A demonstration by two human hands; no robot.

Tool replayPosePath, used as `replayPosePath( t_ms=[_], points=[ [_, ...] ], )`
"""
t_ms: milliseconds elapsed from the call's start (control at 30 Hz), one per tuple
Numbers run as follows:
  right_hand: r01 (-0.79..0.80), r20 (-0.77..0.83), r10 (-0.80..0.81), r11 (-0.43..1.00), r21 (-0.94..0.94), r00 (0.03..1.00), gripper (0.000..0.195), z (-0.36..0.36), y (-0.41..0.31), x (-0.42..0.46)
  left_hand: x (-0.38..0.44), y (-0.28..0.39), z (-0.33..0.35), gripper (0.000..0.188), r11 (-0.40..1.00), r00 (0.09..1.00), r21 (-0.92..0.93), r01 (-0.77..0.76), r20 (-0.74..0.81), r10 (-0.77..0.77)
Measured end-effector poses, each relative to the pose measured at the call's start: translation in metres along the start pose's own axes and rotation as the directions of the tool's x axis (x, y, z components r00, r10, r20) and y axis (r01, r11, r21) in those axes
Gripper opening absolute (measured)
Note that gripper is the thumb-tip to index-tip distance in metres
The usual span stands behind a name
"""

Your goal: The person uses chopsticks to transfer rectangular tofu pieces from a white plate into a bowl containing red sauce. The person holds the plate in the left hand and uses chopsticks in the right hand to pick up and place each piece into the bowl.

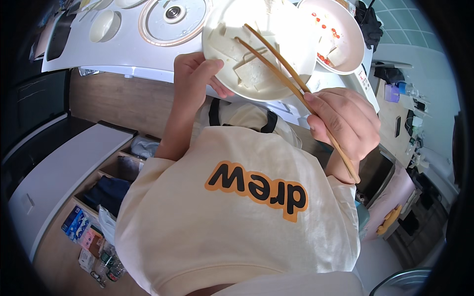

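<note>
My left hand (192,76) grips a round white plate (274,90) by its near left edge, thumb on the rim and fingers underneath. Pale white slices (255,72) that look like tofu lie on it, partly washed out by glare. In my right hand (342,118) is a pair of wooden chopsticks (276,55), their tips apart above the plate. Whether the tips touch a slice, I cannot tell. Just right of the plate is a round light-coloured pan (353,48) holding red chilli pieces (335,33) and a pale slice (336,57).
A glass lid (155,35) with a round knob lies on the white counter (129,55), beside a small white bowl (105,26). A white appliance with a control panel (363,79) sits under the pan. Behind me are open drawers (122,166) and bottles (113,264) on the floor.
</note>
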State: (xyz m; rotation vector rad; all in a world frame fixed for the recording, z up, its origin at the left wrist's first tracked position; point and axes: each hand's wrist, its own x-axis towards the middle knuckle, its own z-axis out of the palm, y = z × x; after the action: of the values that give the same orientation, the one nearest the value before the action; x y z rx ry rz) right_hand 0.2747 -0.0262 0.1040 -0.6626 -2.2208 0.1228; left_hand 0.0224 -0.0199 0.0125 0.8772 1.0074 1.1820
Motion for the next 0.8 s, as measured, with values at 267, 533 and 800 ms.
replayPosePath(
  t_ms=[267, 533, 800],
  points=[
    [0.044, -0.032, -0.043, 0.998, 0.034, 0.999, 0.016, -0.007, 0.015, -0.004, 0.000, 0.001, -0.003, 0.027, 0.999, 1.000, -0.044, 0.029, 0.009, -0.029],
    [0.066, 0.043, -0.064, 0.997, -0.037, 0.997, 0.011, -0.011, 0.034, -0.003, 0.001, 0.000, -0.006, 0.027, 0.990, 0.996, -0.128, 0.066, 0.063, -0.058],
    [0.080, 0.042, -0.081, 0.997, 0.025, 0.996, 0.021, -0.005, 0.032, -0.003, -0.001, 0.002, -0.004, 0.026, 0.994, 0.989, -0.075, 0.083, 0.125, -0.073]
  ],
)
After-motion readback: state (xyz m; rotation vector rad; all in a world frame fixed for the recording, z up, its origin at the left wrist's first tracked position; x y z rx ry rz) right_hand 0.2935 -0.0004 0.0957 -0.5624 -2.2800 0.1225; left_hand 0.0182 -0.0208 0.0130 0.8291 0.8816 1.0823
